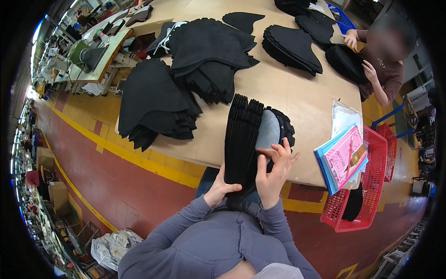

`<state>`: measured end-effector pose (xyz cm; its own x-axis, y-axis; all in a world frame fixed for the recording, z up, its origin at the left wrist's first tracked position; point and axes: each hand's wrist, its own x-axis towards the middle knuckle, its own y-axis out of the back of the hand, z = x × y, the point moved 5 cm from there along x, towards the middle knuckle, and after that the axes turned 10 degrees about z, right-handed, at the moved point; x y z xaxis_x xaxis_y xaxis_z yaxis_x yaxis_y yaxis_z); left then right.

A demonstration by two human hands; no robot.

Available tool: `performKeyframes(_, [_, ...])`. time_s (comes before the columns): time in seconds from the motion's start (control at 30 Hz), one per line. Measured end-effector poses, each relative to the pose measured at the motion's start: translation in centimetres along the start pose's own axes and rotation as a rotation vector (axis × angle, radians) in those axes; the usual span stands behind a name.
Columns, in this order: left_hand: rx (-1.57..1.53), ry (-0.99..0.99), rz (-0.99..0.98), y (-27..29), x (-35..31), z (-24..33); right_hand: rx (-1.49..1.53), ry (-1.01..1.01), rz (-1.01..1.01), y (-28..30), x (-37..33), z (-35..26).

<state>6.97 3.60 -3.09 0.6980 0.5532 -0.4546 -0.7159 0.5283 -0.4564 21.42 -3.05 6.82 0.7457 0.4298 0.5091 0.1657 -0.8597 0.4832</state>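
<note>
A thick stack of black cut pieces [242, 139] stands on edge at the table's near side, its layered edges facing up. My left hand [219, 188] is closed around its lower left side, thumb lying across the front. On the right part of the stack a piece shows its grey face [269, 130], with notched black edges beyond it. My right hand [274, 174] has thumb and index finger close together at that grey piece's lower edge. Its other fingers are raised and apart. The stack's lower end is partly hidden by my hands.
Piles of black cut pieces [204, 44] lie across the brown-topped table [251, 83]. On the right, pink and blue papers [344, 158] rest by a red basket [341, 223]. Across the table, a co-worker [388, 74] handles another black stack [346, 63]. A sewing machine [83, 58] stands far left.
</note>
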Motion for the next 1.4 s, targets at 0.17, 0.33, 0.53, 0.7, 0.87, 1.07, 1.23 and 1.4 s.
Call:
performKeyframes(0.17, [-0.083, 0.037, -0.016, -0.4, -0.2, 0.0, 0.003, -0.034, -0.052, 0.4, 0.3, -0.8])
performKeyframes(0.33, [-0.048, 0.008, -0.017, -0.3, -0.1, 0.0, 0.123, 0.012, 0.113, 0.1, -0.6, 0.8])
performKeyframes(0.53, [-0.058, -0.009, -0.014, -0.8, -0.3, 0.3, -0.039, 0.095, 0.062, 0.5, -0.5, -0.3])
performKeyframes(0.7, [-0.043, -0.010, -0.019, -0.9, -0.4, 0.6, -0.067, 0.014, -0.024, 0.5, -0.2, -0.9])
performKeyframes(0.87, [-0.032, -0.030, -0.020, -0.5, -0.1, -0.2, 0.054, 0.059, 0.123, 0.3, -0.4, -0.3])
performKeyframes(1.07, [0.020, -0.053, -0.002, -0.4, -0.1, -0.2, -0.131, 0.123, 0.052, 0.5, -0.4, -1.3])
performKeyframes(1.23, [-0.026, -0.038, -0.016, -0.2, -0.1, -0.3, -0.081, 0.033, 0.040, 0.5, -0.2, -1.6])
performKeyframes(1.4, [-0.046, -0.033, -0.012, 0.9, 0.4, -1.7, -0.001, 0.045, 0.163, 0.6, -0.5, -0.9])
